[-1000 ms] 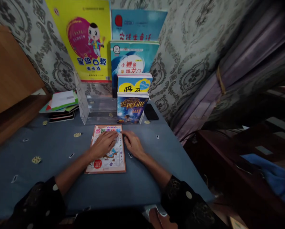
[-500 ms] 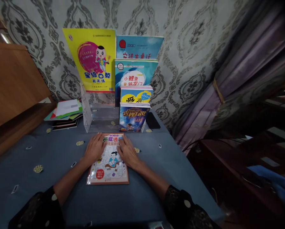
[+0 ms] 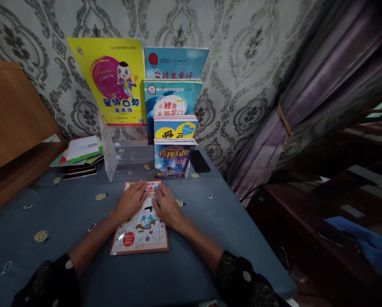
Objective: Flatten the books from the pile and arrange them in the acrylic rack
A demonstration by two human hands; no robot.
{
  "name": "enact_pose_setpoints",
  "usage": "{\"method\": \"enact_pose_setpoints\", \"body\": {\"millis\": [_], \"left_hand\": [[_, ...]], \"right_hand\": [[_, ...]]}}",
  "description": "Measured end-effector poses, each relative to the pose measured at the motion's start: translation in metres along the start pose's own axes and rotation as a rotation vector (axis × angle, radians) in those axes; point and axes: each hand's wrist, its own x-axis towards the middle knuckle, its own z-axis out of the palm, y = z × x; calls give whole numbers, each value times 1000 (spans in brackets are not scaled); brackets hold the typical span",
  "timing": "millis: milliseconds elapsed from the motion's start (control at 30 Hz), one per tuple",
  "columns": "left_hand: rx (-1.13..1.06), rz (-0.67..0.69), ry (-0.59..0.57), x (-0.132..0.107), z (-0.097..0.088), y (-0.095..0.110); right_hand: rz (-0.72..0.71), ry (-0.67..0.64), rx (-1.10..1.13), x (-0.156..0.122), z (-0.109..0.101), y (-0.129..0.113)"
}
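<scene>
A thin picture book [image 3: 146, 234] lies face up on the table, a cartoon figure in blue and brown on its cover. Across the upper left of that cover rests my left hand [image 3: 131, 200], its fingers stretched flat. My right hand [image 3: 168, 205] lies on the upper right part, fingers also extended, and covers some of the title. Just beyond the book stands a clear tiered rack [image 3: 127, 154]. Its tiers hold a yellow workbook [image 3: 114, 81], a teal book [image 3: 173, 91], a blue-and-yellow book [image 3: 175, 128] and a dark blue book [image 3: 173, 160] in front.
A stack of books and papers [image 3: 82, 153] sits left of the rack by a wooden panel [image 3: 15, 111]. To the rack's right lies a black phone [image 3: 200, 161]. The blue tablecloth [image 3: 235, 238] ends at the right, near a tied purple curtain [image 3: 264, 140].
The view has shifted slightly, so the rack and books appear further left. My left hand has slid inward across the cover, hiding more of the title. Both hands stay on the book.
</scene>
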Motion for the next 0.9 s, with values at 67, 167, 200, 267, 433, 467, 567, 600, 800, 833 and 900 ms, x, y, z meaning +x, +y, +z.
{"method": "enact_pose_setpoints", "body": {"millis": [67,167,200,267,433,467,567,600,800,833,900], "left_hand": [[-25,42,-1,4,2,3],[-75,129,-4,11,5,7],[-93,155,-4,14,6,8],[-132,186,-12,19,8,9],[-185,173,-109,33,4,13],[-183,169,-130,35,2,14],[-174,168,-187,39,-2,17],[-170,171,-199,40,-3,18],[-144,183,-225,38,-3,20],[-144,187,-235,37,-3,21],[-141,211,-246,34,-5,23]], "right_hand": [[-8,-7,-6,0,-2,-1],[0,-16,-2,1,-5,-3],[3,-19,1,1,-5,-3],[2,-20,6,1,-5,-3],[-30,23,13,0,0,1],[-35,30,11,-1,1,2],[-42,22,-9,-3,2,3],[-44,16,-15,-5,1,4],[-38,-31,-25,-14,-8,1],[-37,-43,-25,-16,-10,1],[-50,-54,-14,-21,-13,1]]}}
